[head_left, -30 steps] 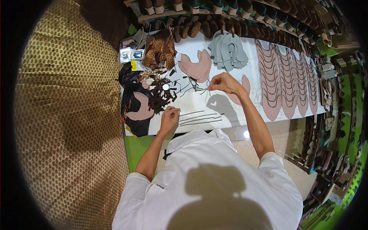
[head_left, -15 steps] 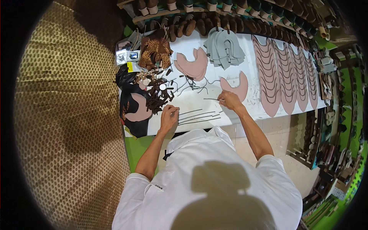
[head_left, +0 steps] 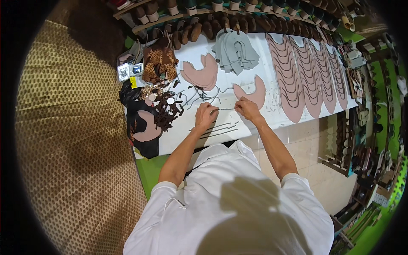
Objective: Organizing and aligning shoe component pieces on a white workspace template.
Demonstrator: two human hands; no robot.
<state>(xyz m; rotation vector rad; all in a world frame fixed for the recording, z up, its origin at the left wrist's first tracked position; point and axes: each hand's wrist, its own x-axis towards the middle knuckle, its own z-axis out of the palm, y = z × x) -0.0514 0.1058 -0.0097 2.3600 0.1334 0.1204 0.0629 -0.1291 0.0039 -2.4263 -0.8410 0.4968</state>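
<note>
Pull lightly and evenly from both sides, for best control by judgement; avoid twisting, and pinch without crushing. Gripping the thin dark-grey cord-like strip (head_left: 226, 109) on its right side with the right hand (head_left: 247, 109), thumb and fingertips closed together; on its left side with the left hand (head_left: 206, 115), pinched likewise, too small to tell how firmly. Running nearly straight between both hands; impossible to tell whether raised or resting on the white-covered table (head_left: 172, 136). Nearer the body: several similar straight dark-grey strips (head_left: 217, 129), laid roughly side by side. Just beyond the right hand: flat dusty-pink U-shaped piece (head_left: 255, 94). Beyond the left: tangle of loose dark strings (head_left: 199, 91), then stacked dusty-pink U-shaped pieces (head_left: 203, 80). Off to the left: heap of short dark-brown pieces (head_left: 165, 112). Farther off: layered grey sheets (head_left: 227, 55); rightward, overlapping pink dark-edged pieces (head_left: 293, 102) in columns.
</note>
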